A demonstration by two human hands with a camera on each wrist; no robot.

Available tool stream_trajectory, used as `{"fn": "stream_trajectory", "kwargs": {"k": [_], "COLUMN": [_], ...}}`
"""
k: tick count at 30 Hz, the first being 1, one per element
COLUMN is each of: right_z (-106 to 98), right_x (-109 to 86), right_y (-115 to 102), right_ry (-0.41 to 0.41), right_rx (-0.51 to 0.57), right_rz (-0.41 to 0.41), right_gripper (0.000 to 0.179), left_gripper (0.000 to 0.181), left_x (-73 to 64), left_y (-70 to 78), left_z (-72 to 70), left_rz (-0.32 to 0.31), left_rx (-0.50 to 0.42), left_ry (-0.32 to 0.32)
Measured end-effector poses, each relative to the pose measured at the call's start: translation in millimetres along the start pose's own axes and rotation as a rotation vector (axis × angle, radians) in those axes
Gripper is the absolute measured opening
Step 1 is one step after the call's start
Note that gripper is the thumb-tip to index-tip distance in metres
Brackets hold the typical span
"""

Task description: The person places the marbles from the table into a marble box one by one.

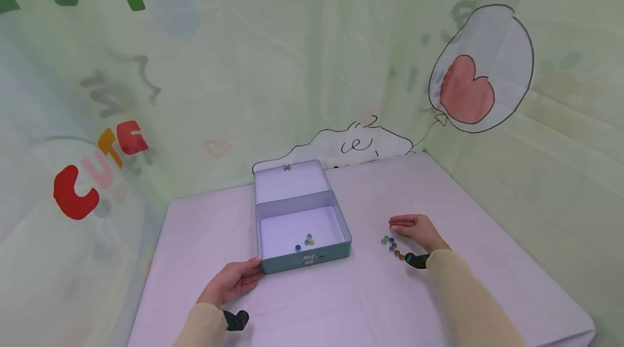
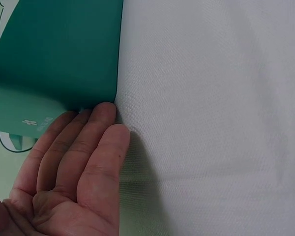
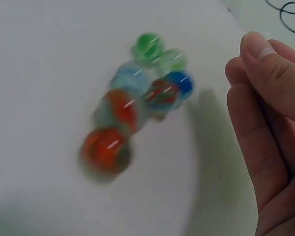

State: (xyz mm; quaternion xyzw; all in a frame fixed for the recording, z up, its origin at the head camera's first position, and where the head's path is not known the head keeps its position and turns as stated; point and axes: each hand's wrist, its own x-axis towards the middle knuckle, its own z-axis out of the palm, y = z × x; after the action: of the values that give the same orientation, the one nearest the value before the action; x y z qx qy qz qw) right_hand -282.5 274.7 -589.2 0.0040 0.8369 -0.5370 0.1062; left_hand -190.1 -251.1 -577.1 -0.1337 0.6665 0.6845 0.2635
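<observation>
A teal tin box (image 1: 306,260) stands on the table with its lid (image 1: 291,182) folded back. Inside it lie several glass marbles (image 1: 309,242), green, yellow and blue. My left hand (image 1: 236,280) rests at the box's front left corner. In the left wrist view its straight fingers (image 2: 71,152) touch the box's green side (image 2: 59,54). To the right of the box, several more marbles (image 3: 120,110), some orange-streaked, some green or blue, sit clustered on the cloth. My right hand (image 1: 418,229) is just beside them, fingers relaxed and thumb near the fingertips, holding nothing visible.
A pale cloth (image 1: 370,303) covers the table. Printed fabric walls (image 1: 273,76) enclose its back and sides, with a balloon drawing (image 1: 482,65) at right. Dark wrist straps (image 1: 416,260) sit at both cuffs.
</observation>
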Motion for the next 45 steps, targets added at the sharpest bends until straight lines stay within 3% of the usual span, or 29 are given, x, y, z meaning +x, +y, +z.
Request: {"fn": "stream_trajectory", "kwargs": {"k": [6,13,25,37,45], "right_z": [8,12,14,10,-1], "right_x": [-5.9,-9.6,-7.1,-15.7,-15.8], "right_y": [16,19,18,5,-21], "right_ry": [0.0,-0.022,-0.005,0.052,0.08], "right_rx": [-0.021,0.026,0.003,0.042,0.2], "right_rz": [0.041,0.015,0.014,0.057,-0.037], "right_gripper": [0.048,0.05,0.045,0.052,0.059], "left_gripper": [0.059,0.059,0.056,0.057,0.058], "left_x": [-2.8,-4.3,-2.7,-6.4,-4.7], "left_y": [4.4,4.8,4.5,6.6,5.4], "left_z": [-0.5,1.8,1.2,2.4,1.5], "left_rz": [0.02,0.006,0.005,0.01,0.004], "left_rx": [-0.002,0.002,-0.002,-0.01,-0.009], "left_ry": [0.005,0.01,0.01,-0.013,-0.001]}}
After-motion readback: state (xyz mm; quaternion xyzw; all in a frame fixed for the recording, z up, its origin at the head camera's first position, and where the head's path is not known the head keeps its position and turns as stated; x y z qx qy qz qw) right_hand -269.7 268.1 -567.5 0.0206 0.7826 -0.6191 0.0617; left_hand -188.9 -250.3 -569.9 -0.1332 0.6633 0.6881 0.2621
